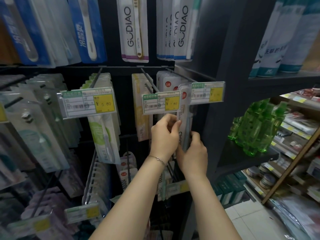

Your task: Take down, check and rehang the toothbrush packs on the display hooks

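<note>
Flat glossy plastic toothbrush pack between left hand and right hand

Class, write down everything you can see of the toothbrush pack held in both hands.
The pack is a tall, narrow white card under clear plastic, with a pale blue toothbrush inside, head up. A red round mark sits near its top; dark lettering runs along its lower left edge. It stands nearly upright between two price tags. The left hand pinches its left edge; the right hand grips its lower right side. Whether it hangs on a hook is unclear.
</note>
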{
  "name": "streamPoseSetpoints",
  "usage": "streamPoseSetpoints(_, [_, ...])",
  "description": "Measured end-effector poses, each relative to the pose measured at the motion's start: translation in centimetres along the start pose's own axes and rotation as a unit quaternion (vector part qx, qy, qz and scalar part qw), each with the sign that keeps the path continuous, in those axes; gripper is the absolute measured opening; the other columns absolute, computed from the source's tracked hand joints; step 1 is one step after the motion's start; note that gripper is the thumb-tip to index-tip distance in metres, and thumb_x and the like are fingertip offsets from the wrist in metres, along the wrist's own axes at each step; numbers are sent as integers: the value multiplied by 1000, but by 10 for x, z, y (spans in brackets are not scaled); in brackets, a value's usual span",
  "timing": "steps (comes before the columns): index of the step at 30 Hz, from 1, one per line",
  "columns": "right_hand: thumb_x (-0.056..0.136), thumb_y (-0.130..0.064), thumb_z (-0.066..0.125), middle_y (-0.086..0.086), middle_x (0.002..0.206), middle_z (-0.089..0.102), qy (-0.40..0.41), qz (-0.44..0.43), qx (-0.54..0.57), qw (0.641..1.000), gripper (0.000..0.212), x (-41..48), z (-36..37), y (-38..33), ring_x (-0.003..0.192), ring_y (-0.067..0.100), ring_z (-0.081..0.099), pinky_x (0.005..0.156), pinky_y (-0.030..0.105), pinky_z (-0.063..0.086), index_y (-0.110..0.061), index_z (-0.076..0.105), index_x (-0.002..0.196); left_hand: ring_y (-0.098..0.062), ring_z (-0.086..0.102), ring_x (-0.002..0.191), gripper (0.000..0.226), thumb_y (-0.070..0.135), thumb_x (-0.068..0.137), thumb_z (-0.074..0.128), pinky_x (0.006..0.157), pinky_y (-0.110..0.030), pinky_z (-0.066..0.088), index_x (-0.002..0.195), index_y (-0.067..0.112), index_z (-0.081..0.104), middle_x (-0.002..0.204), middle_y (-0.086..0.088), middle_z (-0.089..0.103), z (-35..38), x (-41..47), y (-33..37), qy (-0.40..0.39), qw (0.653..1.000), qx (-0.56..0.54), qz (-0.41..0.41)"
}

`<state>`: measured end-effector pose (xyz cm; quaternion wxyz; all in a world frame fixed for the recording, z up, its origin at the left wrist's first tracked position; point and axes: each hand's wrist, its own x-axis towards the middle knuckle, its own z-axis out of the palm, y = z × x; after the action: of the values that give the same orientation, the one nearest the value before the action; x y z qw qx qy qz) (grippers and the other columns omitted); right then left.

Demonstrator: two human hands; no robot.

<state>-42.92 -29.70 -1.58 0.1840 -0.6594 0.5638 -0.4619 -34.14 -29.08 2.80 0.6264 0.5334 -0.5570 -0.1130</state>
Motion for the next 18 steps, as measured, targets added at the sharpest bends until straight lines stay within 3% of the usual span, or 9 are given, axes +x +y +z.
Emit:
streamPoseSetpoints(11, [90, -36, 60, 13, 113, 62, -12, -7, 0, 1000, 44, 8, 8, -3, 99, 33, 62, 74, 44, 55, -12, 45, 124, 8, 52, 75, 10, 16, 95, 59, 65, 2, 41, 103, 16, 63, 80, 18, 54, 0, 10, -2, -8, 999, 16, -35])
streamPoseSetpoints(14, [90, -35, 61, 13, 116, 62, -20, 0, 17, 1000, 45, 8, 11, -2, 100, 32, 62, 75, 44, 55, -12, 44, 125, 8, 52, 75, 6, 14, 95, 58, 67, 3, 41, 98, 19, 62, 81, 16, 55, 0, 9, -2, -11, 999, 22, -25])
streamPoseSetpoints(18, [91, -34, 61, 13, 119, 60, -20, 9, 28, 999, 48, 5, 12, -3, 102, 31, 62, 77, 43, 55, -12, 40, 128, 4, 57, 81, 7, 17, 94, 59, 73, -6, 45, 97, 15, 65, 87, 11, 62, 0, 10, -7, -2, 999, 16, -39])
